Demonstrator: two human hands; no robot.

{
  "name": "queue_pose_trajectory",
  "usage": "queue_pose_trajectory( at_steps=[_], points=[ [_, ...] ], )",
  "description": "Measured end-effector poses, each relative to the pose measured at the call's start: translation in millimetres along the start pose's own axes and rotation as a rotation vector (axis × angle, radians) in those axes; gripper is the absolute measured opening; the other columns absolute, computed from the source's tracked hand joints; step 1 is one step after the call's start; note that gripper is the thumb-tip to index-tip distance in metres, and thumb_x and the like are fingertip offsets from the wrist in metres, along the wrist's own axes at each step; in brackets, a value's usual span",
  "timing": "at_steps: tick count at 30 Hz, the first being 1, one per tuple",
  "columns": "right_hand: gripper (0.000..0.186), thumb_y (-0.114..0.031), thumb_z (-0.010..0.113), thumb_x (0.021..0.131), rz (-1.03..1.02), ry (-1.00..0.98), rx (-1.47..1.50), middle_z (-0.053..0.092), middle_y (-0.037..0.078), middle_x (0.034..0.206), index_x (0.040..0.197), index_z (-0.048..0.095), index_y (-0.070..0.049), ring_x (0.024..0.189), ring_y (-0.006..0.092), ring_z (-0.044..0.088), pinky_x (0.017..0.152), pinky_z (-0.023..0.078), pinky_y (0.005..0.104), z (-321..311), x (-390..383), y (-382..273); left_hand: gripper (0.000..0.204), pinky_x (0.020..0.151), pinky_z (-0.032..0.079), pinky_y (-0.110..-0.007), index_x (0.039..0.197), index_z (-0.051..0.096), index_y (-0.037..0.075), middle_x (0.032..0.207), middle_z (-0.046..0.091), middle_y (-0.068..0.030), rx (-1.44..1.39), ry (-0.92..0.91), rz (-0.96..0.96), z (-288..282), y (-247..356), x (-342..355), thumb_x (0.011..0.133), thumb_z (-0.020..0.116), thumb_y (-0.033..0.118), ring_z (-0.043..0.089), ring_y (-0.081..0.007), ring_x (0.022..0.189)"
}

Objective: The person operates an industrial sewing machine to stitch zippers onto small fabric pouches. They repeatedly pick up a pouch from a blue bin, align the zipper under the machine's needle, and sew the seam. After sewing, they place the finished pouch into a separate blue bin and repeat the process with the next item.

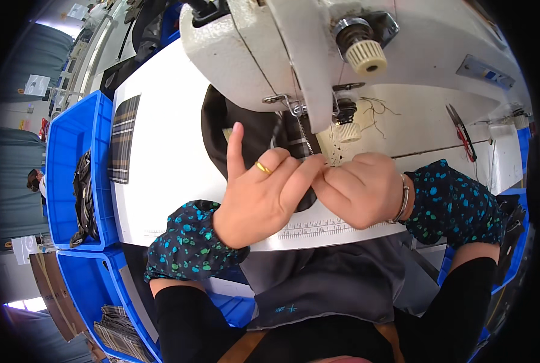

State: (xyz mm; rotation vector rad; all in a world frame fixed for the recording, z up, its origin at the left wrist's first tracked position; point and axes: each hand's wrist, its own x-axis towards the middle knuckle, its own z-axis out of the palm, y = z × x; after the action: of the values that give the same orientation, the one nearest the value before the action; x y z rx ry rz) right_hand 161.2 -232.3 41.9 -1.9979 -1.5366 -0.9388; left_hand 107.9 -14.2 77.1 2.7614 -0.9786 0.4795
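Observation:
Both hands meet at the right edge of a dark fabric piece [245, 133] under the sewing machine head [252, 54]. My left hand [258, 193], with a gold ring, lies over the fabric; its little finger points up while the other fingers curl and pinch at the edge. Fingertips touching it, my right hand [360, 187] is closed in a pinch, and what it grips is hidden. A metal-toothed strip, apparently a zip [306, 136], runs along the fabric from the needle area toward my fingertips. Plaid cloth shows beside the zip.
At the right lie red-and-black thread snips [461, 133], with loose dark threads [376, 112] near the machine. A plaid piece [123, 139] rests at the table's left edge. Blue bins [103, 181] holding cloth stand at the left. A printed ruler [318, 228] runs along the front edge.

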Motion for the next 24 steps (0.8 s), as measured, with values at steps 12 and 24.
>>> queue_pose_trajectory(
  at_steps=[12,24],
  points=[
    [0.011,-0.014,0.069,0.071,0.124,-0.052,0.005,0.051,-0.001,0.07,0.078,0.063,-0.008,0.054,0.0126,0.058,0.047,0.042,0.0293,1,-5,-7,0.046,0.113,0.03,-0.06,0.123,0.076,0.009,0.075,0.051,0.0066,0.171,0.209,0.055,14,3,-23,0.078,0.077,0.017,0.056,-0.0118,0.084],
    [0.031,-0.013,0.068,0.079,0.002,-0.382,-0.063,0.074,0.036,0.104,0.094,0.075,0.013,0.05,0.0145,0.06,0.046,0.045,0.0268,-14,-14,-46,0.023,0.083,0.037,-0.038,0.099,0.079,0.016,0.108,0.076,0.0065,-0.106,0.005,-0.021,8,5,-15,0.076,0.08,0.016,0.059,-0.016,0.085]
  ],
)
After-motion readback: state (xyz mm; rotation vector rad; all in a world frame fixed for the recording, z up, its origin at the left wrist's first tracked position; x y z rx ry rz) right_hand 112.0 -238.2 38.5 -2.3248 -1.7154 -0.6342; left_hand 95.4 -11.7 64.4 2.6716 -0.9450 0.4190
